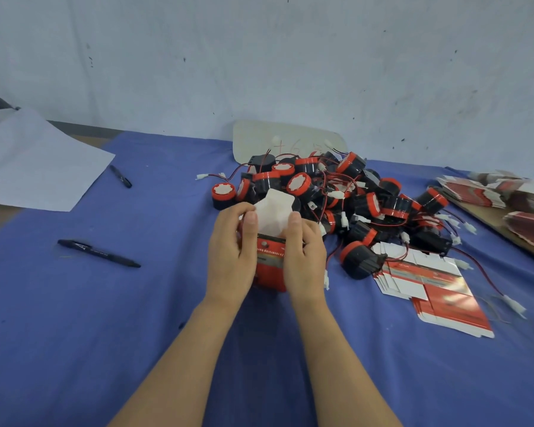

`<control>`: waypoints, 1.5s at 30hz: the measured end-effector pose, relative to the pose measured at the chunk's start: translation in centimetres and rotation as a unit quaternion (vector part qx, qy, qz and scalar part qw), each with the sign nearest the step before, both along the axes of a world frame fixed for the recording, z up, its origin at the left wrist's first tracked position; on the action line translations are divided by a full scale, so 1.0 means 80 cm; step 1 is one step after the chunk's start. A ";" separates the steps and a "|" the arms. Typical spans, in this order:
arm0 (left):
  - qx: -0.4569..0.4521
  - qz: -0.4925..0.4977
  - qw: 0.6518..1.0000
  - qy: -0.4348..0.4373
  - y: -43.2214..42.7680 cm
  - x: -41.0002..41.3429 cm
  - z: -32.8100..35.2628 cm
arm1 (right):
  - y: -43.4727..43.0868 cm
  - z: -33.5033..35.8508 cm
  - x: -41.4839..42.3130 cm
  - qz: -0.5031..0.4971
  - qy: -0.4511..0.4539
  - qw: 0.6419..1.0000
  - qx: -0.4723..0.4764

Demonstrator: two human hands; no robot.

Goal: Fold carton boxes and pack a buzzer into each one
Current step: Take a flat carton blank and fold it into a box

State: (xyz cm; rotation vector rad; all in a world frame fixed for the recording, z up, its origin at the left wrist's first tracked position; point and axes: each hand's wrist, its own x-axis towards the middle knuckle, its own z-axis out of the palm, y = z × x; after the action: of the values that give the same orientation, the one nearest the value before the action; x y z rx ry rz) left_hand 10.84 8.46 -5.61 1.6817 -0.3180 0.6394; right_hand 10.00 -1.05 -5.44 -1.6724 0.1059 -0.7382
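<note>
Against a scuffed pale wall, over a blue table cloth [74, 303], held one red carton box [270, 263] upright between both hands. Gripped its left side with left hand [232, 251], fingers curled round, thumb up at the white top flap [275, 211]. Gripped the right side with right hand [304, 257], thumb pressed on the same flap. Noted flap raised, not yet tucked; judged step as closing the top.

Risks from here: could crease or tear the flap if pushed in crooked; could pinch a lead wire in the seam if left sticking out; could buckle thin card walls under too hard a squeeze.

Could not confirm a buzzer inside the box, opening hidden behind thumbs and flap. Saw loose buzzer pile [352, 204] just beyond the box, red caps, black bodies, wires tangled; could drag neighbours when pulling one. Saw flat cartons [429, 282] stacked right of hands, unfolded, holding nothing; second carton heap [481, 192] far right. Noted pens [99, 253] and paper sheet [34, 167] at left, well apart.
</note>
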 end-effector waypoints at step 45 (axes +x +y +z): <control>0.106 -0.082 0.988 -0.077 0.016 -0.007 0.019 | -0.063 0.042 -0.024 0.367 0.271 0.889 0.047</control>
State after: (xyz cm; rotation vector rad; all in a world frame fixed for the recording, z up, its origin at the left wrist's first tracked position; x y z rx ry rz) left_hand 10.25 9.77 -4.13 1.7886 -0.6464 0.6305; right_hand 8.08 -6.06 -2.07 -1.6116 -0.1004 0.3088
